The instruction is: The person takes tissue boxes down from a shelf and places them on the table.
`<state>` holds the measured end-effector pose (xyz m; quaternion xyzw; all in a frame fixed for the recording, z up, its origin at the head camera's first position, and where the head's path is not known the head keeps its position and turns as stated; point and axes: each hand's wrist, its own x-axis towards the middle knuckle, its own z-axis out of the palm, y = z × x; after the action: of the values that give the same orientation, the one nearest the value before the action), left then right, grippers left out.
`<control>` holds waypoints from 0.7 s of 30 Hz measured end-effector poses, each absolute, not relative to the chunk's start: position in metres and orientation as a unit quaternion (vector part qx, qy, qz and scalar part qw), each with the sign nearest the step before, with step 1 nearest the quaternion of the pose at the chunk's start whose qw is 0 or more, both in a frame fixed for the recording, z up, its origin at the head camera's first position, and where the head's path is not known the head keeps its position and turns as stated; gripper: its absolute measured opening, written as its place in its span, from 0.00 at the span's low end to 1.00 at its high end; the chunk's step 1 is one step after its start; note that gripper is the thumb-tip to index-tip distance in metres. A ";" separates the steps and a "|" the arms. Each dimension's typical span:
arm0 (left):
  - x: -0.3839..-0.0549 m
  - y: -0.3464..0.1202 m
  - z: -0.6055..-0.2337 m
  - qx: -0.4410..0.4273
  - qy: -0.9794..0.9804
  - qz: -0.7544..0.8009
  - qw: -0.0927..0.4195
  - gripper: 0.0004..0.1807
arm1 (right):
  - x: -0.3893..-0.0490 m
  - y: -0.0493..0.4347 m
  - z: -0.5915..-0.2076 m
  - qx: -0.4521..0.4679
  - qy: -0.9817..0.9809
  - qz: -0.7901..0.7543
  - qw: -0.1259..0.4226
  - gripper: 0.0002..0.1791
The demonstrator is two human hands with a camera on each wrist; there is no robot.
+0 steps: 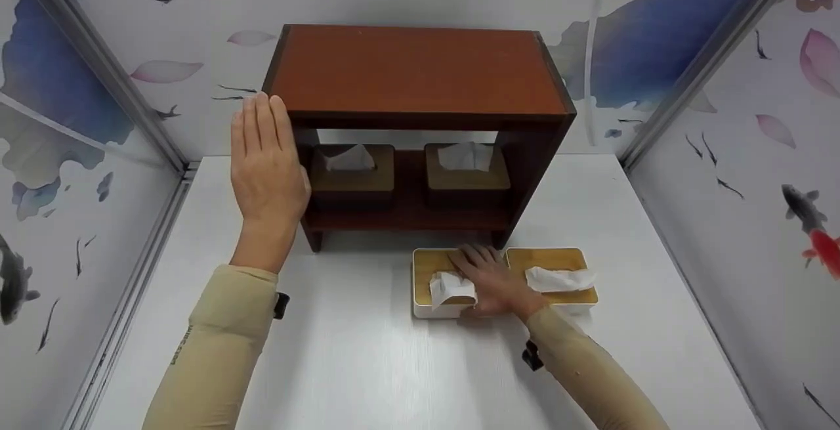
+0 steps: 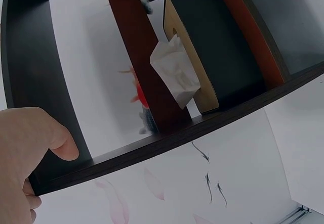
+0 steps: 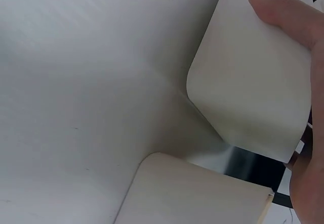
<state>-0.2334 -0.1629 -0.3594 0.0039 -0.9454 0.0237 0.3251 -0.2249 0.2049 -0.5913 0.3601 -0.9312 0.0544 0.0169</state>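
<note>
A small dark-brown wooden shelf point(image 1: 420, 72) with a reddish top stands at the back of the white table. My left hand point(image 1: 269, 161) holds its left side panel near the upper front corner, the thumb inside and long straight fingers outside. On the board inside sit two brown tissue boxes, a left one point(image 1: 354, 179) and a right one point(image 1: 482, 177). In front of the shelf, my right hand point(image 1: 492, 282) grips a white tissue box point(image 1: 426, 266) with a wood-coloured top, thumb on its near wall point(image 3: 243, 67), fingers at the far side. A similar white tissue box point(image 1: 558, 259) stands right beside it.
The white table point(image 1: 328, 351) extends in front of the shelf and to both sides. Printed wall panels with fish and petals close in the left point(image 1: 65, 154), back and right point(image 1: 741, 128). Metal frame strips run along the corners.
</note>
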 end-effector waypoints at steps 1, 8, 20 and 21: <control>-0.233 -0.163 -0.359 0.005 -0.947 0.023 0.322 0.36 | -0.224 0.206 -0.592 0.359 -0.931 0.058 0.015 0.66; -0.235 -0.163 -0.359 0.006 -0.946 0.026 0.322 0.37 | -0.225 0.208 -0.595 0.369 -0.927 0.063 0.034 0.68; -0.233 -0.163 -0.360 0.004 -0.945 0.024 0.326 0.37 | -0.226 0.210 -0.600 0.373 -0.925 0.061 0.039 0.68; -0.233 -0.164 -0.360 0.004 -0.945 0.025 0.325 0.38 | -0.226 0.210 -0.601 0.373 -0.925 0.064 0.040 0.68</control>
<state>-0.2332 -0.1636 -0.3602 0.0042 -0.9452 0.0249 0.3254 -0.2258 0.2099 -0.6005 0.3731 -0.9247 0.0638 0.0398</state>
